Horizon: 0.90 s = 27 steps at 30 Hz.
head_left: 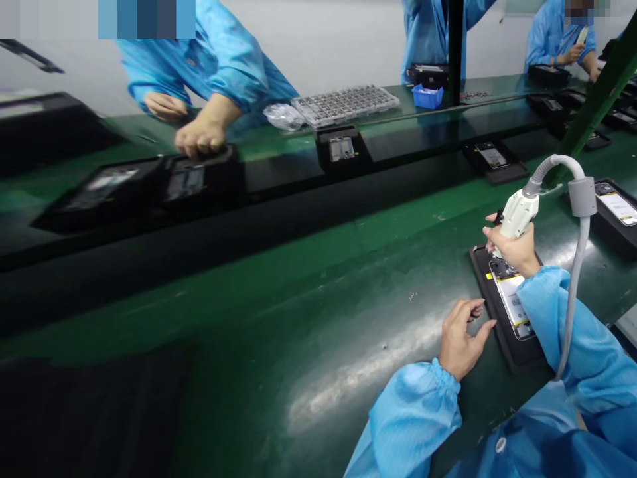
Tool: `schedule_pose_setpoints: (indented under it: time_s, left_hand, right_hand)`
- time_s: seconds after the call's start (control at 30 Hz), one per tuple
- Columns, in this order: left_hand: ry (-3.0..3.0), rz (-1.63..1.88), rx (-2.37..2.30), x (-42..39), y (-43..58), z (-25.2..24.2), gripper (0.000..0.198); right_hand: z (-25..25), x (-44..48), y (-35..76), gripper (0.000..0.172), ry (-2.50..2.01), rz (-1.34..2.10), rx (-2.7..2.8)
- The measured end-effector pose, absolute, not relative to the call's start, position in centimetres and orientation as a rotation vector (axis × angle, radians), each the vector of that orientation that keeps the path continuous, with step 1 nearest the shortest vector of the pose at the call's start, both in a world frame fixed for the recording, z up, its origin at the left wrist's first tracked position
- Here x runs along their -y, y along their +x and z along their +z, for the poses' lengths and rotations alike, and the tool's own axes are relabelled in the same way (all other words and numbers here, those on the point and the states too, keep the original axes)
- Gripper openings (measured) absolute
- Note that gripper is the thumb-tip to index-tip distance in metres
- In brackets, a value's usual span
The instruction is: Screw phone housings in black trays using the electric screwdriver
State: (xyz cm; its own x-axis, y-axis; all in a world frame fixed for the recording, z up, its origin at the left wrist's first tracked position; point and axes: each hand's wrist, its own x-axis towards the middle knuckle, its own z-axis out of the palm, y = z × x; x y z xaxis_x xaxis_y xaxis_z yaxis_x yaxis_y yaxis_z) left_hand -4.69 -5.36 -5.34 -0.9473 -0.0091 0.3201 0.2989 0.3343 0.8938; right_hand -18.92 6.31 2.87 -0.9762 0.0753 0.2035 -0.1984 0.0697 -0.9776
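Now screwdriving — our right hand (515, 251) clenches the electric screwdriver (517, 211) over the phone (515, 304); left hand (460, 340), fingers loose, touches the jig (503, 335). Bit wants holding plumb.

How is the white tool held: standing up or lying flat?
Standing up, a bit tilted. The right hand grips the white tool, pointing down at the phone in the black tray.

A green worktop (249, 318) with a glossy, scuffed surface spans the room; light reflects from it as a pale streak. A black conveyor belt (308, 199) runs along its length. A black upright post (455, 53) and a green slanted strut (604, 93) stand at the right. Behind is a plain pale wall (338, 40).
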Motion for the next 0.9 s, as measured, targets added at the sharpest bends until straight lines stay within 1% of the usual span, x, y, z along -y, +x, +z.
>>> schedule_pose_setpoints:
  time_s: [0.23,0.33,0.43,0.5,0.6,0.7,0.77,0.83,0.9]
  left_hand:
    - [-0.321,-1.635,2.371,5.4,-4.6,-5.4,0.033]
    - [-0.450,-1.416,2.533,5.2,-4.5,-5.1,0.040]
    - [-0.539,-1.143,2.678,4.8,-4.5,-4.9,0.039]
    - [-0.543,-1.109,2.695,4.6,-4.5,-4.9,0.037]
    - [-0.517,-1.171,2.690,4.5,-4.6,-5.0,0.036]
    - [-0.399,-1.448,2.640,5.0,-4.9,-4.9,0.031]
    - [-0.277,-1.641,2.587,5.5,-5.5,-4.6,0.025]
    - [-0.144,-1.724,2.540,5.8,-6.2,-4.3,0.026]
    - [-0.038,-1.749,2.492,5.2,-7.2,-3.9,0.031]
  right_hand:
    - [1.6,-6.2,-18.7,0.027,0.146,2.044,2.119]
    - [1.0,-6.4,-18.6,0.026,0.181,2.033,2.095]
    - [0.9,-6.3,-18.6,0.026,0.184,2.044,2.082]
    - [1.6,-6.3,-18.4,0.027,0.212,2.041,2.093]
    - [4.3,-7.3,-17.4,0.030,0.357,1.962,2.024]
    - [7.3,-10.9,-16.0,0.034,0.468,1.707,1.998]
    - [7.8,-15.0,-15.1,0.036,0.411,1.440,2.123]
    - [6.4,-19.8,-14.6,0.039,0.324,1.139,2.278]
    - [3.6,-24.3,-14.8,0.039,0.300,0.872,2.422]
